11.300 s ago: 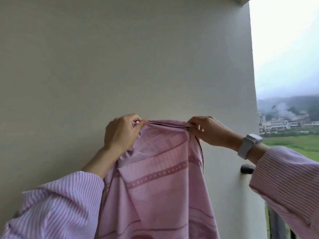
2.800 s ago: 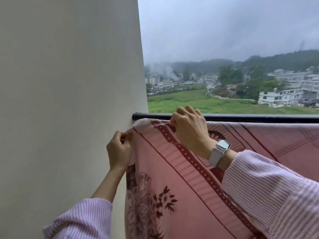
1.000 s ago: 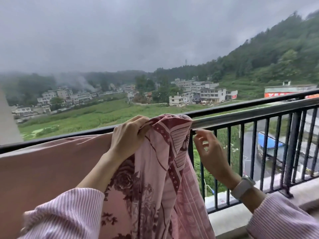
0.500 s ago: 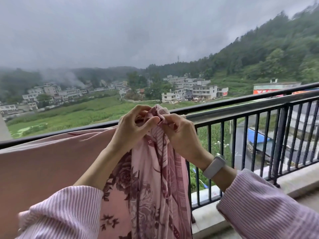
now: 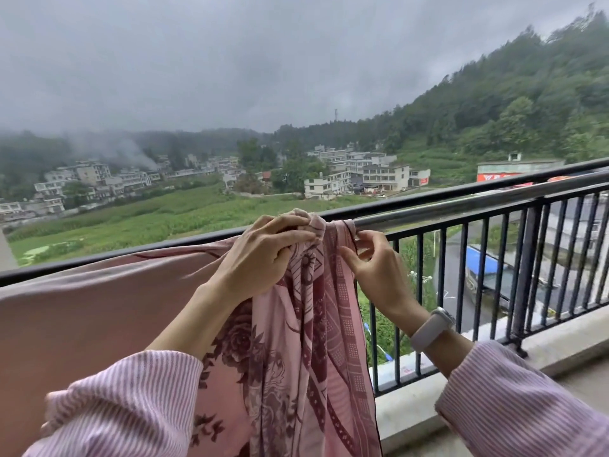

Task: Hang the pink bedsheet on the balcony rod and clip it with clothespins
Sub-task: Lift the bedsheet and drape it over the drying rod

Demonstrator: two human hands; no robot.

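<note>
Nearest, two pink-striped sleeves (image 5: 131, 400) reaching up from the bottom corners, a pale watch (image 5: 431, 328) strapped on the right wrist. Between them, the pink bedsheet (image 5: 99, 324) draped over the balcony rod (image 5: 461, 209): spread flat and plain along the left stretch, gathered at its right end into hanging folds printed with dark red flowers and bands (reverse side pale, printed side outward here). Left hand (image 5: 260, 258) at the top of that gathered end, fingers curled round a bunched knot of cloth, right at the rod. Right hand (image 5: 375, 268) just beside it, thumb and fingertips pinching the sheet's outer edge just below the rod. Both hands thus clenched on fabric, nearly touching one another. Further right, bare rail running off to the frame edge above black vertical bars (image 5: 494, 275) set in a concrete ledge (image 5: 560, 338). Below, through the bars, a wet road and a blue roof (image 5: 484, 262). Beyond, green fields, clusters of white buildings (image 5: 362, 173), a wooded slope rising to the right, mist and grey sky over all.
</note>
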